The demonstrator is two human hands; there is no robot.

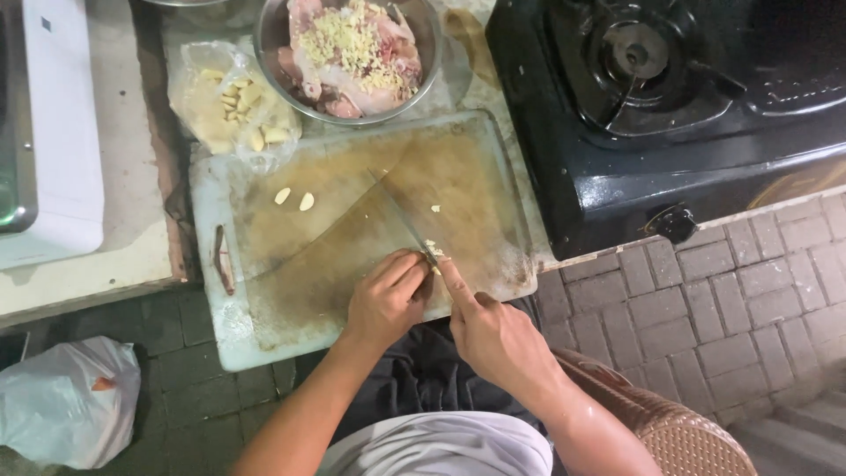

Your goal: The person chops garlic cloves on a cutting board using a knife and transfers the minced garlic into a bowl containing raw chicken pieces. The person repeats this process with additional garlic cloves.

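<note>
Here, a knife (407, 222) is gripped by the right hand (490, 333), its blade angled toward the cutting board (264, 238)'s far-left corner; the left hand (388, 295) is curled over garlic (433, 249) near the board's front edge.

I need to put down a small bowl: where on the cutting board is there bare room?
Free: the cutting board left of the left hand, below the two garlic cloves, and its far right corner. Crowded: the near edge, where both hands meet at the knife.
</note>
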